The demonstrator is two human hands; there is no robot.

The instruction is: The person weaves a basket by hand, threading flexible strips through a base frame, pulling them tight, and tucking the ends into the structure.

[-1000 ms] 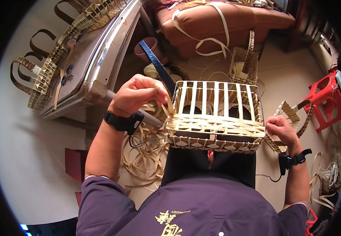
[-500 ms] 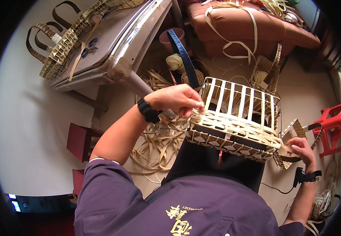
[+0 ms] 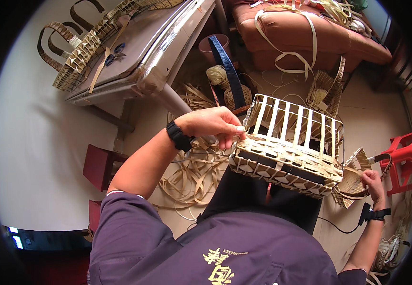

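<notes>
A half-woven basket of pale flat strips on a wire frame rests on its side across my thighs. Upright strips span its upper part, and cross strips are woven densely through the lower part. At its left corner my left hand is closed in a pinch on a pale flat strip at the edge of the weave. My right hand is out to the right, apart from the basket, with fingers curled closed. What lies in those fingers is too small to tell. Beside it, a small woven basket with a brown handle stands on the floor.
Loose strips pile on the floor at left. A table holds scissors and handled baskets. Beyond stand a pink bin, a blue-handled container and an orange-brown sofa. A red stool is at right.
My right hand has moved a little outward to the right, and its fingers have curled in. The left hand stays at the basket's left corner. The whole view has shifted slightly.
</notes>
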